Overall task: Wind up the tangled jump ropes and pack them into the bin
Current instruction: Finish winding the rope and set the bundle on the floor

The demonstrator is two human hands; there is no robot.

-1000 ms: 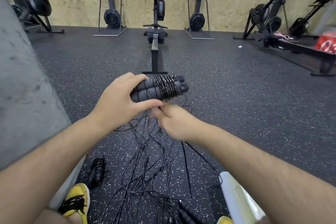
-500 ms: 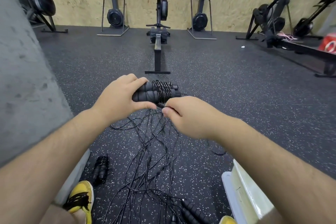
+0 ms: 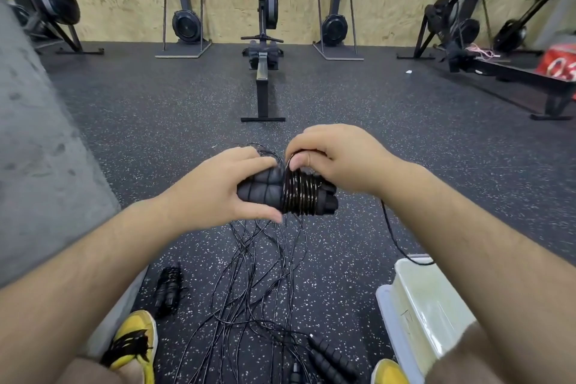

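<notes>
I log seemingly light, soft black foam jump-rope handles [image 3: 265, 192], bare end gripped by my left hand [image 3: 218, 193]; just above them my right hand [image 3: 339, 159] pinches the springy thin black cord [image 3: 300, 196].

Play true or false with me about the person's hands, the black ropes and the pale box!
1. The left hand grips two black foam jump-rope handles. True.
2. The right hand hangs empty at the person's side. False: it pinches thin black cord above the handles.
3. A wound black rope bundle lies near the left yellow shoe. True.
4. The pale plastic bin stands on the person's left. False: it stands on the right.
5. Every rope is wound. False: loose black cords lie tangled on the speckled rubber floor.
</notes>
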